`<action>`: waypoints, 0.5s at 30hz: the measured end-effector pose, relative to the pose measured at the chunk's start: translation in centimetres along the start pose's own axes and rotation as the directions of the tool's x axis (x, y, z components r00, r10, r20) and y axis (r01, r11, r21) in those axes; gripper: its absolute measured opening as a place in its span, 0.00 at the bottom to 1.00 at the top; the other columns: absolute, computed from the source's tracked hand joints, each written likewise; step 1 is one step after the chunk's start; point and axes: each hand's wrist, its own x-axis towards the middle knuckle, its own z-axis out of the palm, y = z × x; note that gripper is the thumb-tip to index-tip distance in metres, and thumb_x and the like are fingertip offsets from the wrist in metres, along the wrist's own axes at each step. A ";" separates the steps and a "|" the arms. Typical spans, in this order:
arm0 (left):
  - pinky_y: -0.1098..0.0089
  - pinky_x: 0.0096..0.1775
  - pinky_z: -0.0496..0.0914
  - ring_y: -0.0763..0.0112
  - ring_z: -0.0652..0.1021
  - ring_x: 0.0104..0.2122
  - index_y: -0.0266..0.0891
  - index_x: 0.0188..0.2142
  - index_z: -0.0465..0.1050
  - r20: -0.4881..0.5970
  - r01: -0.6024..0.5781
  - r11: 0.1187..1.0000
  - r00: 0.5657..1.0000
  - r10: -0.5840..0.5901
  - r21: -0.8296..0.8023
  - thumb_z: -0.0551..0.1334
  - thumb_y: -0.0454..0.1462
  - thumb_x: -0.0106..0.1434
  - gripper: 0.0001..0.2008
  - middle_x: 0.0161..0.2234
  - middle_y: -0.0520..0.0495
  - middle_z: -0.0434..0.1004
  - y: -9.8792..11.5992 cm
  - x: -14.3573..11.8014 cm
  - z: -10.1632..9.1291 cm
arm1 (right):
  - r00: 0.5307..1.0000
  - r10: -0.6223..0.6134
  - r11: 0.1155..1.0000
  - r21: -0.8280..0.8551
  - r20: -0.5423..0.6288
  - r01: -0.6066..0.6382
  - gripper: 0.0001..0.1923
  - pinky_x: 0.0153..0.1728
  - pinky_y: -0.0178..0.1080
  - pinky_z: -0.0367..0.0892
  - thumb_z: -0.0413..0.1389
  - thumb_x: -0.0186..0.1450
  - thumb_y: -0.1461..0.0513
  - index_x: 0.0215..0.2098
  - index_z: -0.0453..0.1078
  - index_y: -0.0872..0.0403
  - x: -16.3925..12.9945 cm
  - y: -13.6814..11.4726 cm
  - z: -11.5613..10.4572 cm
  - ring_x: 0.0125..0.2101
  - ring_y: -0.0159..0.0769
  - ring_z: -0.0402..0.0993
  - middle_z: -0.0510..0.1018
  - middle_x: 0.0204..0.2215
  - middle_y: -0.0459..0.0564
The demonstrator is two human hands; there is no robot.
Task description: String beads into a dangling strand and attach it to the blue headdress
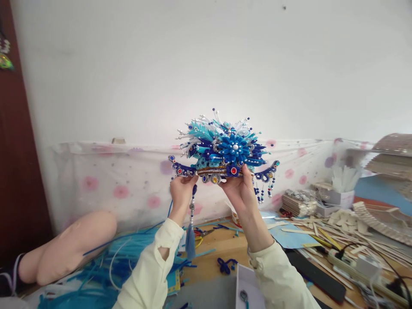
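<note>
Far left: brown panel (27, 141), dark, upright, at the edge of view. Next, along the wall: flowered sheeting (122, 191), whitish, with pink and purple blooms. In front: turquoise strips (112, 253), loose, heaped. Then, of the two hands, left hand (180, 195), raised, fingertips closed on the lower left edge of the headdress; cream cuff with a gap. Just beside: blue tassel (190, 242), long, beaded above, hanging free below; upper fastening hidden. Behind it, on the wooden worktop (222, 246): yellow-handled pliers (199, 241). At centre, held up in the air above the worktop: beaded headdress (234, 148), blue, turquoise and white, with large front flower, jewelled band and side wings. Below, well apart: blue looped piece (225, 265). Nearby: white box (249, 285), open, partly hidden by a sleeve. Right hand (240, 189), beneath the band, thumb pressed up its front, supporting the weight from below. Farther right: light-blue sheet (291, 235), under thin wooden strips; black flat device (317, 274); power strip (367, 274), with plugs. Far right, behind: brown cardboard pieces (392, 159), stacked.
</note>
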 end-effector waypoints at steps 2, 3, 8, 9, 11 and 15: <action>0.66 0.36 0.73 0.72 0.77 0.27 0.35 0.27 0.73 -0.004 -0.010 0.998 1.000 0.010 0.063 0.68 0.40 0.60 0.11 0.24 0.54 0.75 0.1 0.0 -0.4 | 1.000 0.002 1.000 0.005 0.000 -0.002 0.09 0.46 0.48 0.72 0.56 0.66 0.55 0.40 0.77 0.48 -0.1 0.1 0.0 0.41 0.40 0.78 0.85 0.36 0.45; 0.66 0.36 0.73 0.72 0.77 0.27 0.35 0.26 0.73 -0.006 -0.016 0.996 1.000 0.017 0.089 0.68 0.40 0.60 0.11 0.23 0.55 0.75 0.2 0.0 -0.6 | 1.000 0.003 1.000 0.006 0.002 -0.003 0.09 0.46 0.48 0.72 0.56 0.67 0.55 0.40 0.77 0.48 -0.1 0.1 0.0 0.40 0.40 0.78 0.85 0.36 0.45; 0.64 0.38 0.72 0.70 0.77 0.27 0.36 0.23 0.73 -0.067 -0.042 0.988 0.996 0.053 0.147 0.70 0.40 0.57 0.13 0.21 0.55 0.74 0.2 -0.1 -0.8 | 1.000 0.002 1.000 0.008 0.021 -0.003 0.09 0.44 0.47 0.72 0.57 0.66 0.55 0.38 0.77 0.48 -0.2 0.5 0.2 0.40 0.40 0.78 0.85 0.35 0.45; 0.64 0.38 0.72 0.70 0.77 0.27 0.36 0.24 0.73 -0.088 -0.047 0.989 0.994 0.060 0.143 0.70 0.40 0.57 0.12 0.21 0.55 0.75 0.2 -0.1 -0.6 | 1.000 0.002 1.000 0.008 0.028 -0.002 0.08 0.44 0.47 0.72 0.57 0.66 0.54 0.36 0.77 0.48 -0.2 0.6 0.2 0.39 0.40 0.78 0.85 0.34 0.45; 0.65 0.38 0.72 0.70 0.78 0.28 0.35 0.26 0.74 -0.125 -0.058 0.991 0.989 0.073 0.118 0.70 0.40 0.57 0.10 0.23 0.54 0.77 -0.1 -0.3 -0.3 | 0.999 0.002 1.000 0.008 0.041 -0.002 0.08 0.42 0.45 0.72 0.59 0.64 0.54 0.34 0.76 0.48 -0.4 0.8 0.3 0.38 0.39 0.78 0.84 0.33 0.44; 0.67 0.36 0.73 0.71 0.79 0.29 0.35 0.30 0.75 -0.142 -0.086 0.995 0.985 0.094 0.059 0.68 0.38 0.60 0.08 0.28 0.52 0.80 -0.7 -0.5 0.1 | 0.999 0.001 1.000 0.013 0.047 -0.002 0.07 0.38 0.42 0.72 0.60 0.63 0.54 0.32 0.76 0.48 -0.6 1.0 0.4 0.37 0.38 0.77 0.83 0.30 0.43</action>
